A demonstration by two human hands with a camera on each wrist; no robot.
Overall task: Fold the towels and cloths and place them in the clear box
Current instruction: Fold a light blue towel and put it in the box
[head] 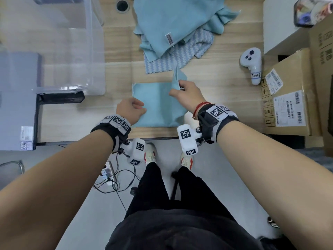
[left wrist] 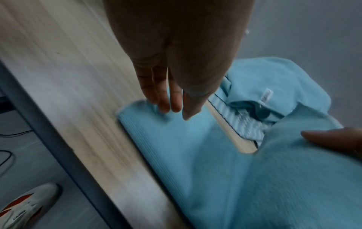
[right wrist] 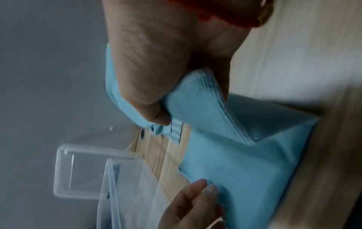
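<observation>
A light blue cloth (head: pixel 156 103) lies partly folded near the table's front edge. My right hand (head: pixel 178 85) pinches its right edge and holds that edge up off the table; the right wrist view shows the thumb and curled fingers of that hand (right wrist: pixel 166 119) gripping the cloth (right wrist: pixel 245 162). My left hand (head: pixel 141 109) rests on the cloth's left side, its fingertips (left wrist: pixel 170 106) lying straight on the fabric (left wrist: pixel 195 155). The clear box (head: pixel 72 51) stands at the table's left. A pile of blue cloths (head: pixel 173 24) and a striped cloth (head: pixel 180 56) lie behind.
A white controller (head: pixel 251 64) lies right of the cloth, with cardboard boxes (head: pixel 286 98) beyond it. A grey flat device (head: pixel 18 98) sits at the far left. The table edge (head: pixel 153 136) runs just below my wrists, with cables on the floor.
</observation>
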